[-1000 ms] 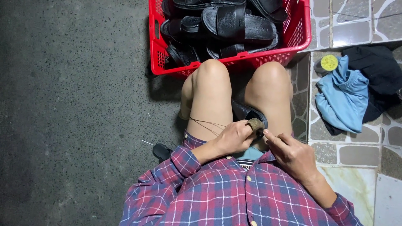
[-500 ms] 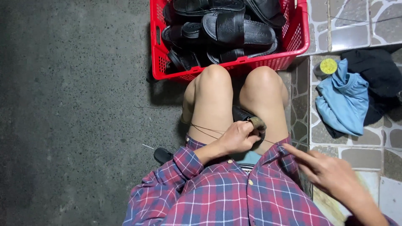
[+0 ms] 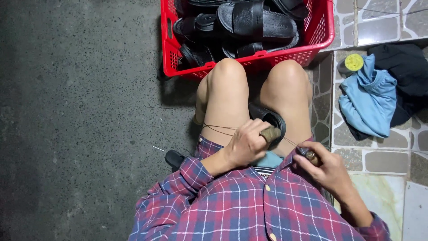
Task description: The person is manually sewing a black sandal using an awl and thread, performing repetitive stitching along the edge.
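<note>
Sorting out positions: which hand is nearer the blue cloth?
Right. The right hand sits just below-left of the blue cloth; the left hand is farther left, over the lap.

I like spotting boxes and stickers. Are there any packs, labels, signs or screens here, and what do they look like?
No labels, signs or screens show.
Crate: red plastic lattice box on the floor beyond the knees, full of black sandals.
Yellow lid: small round disc on the tiles at right, beside a blue cloth; what it caps is unclear.
</note>
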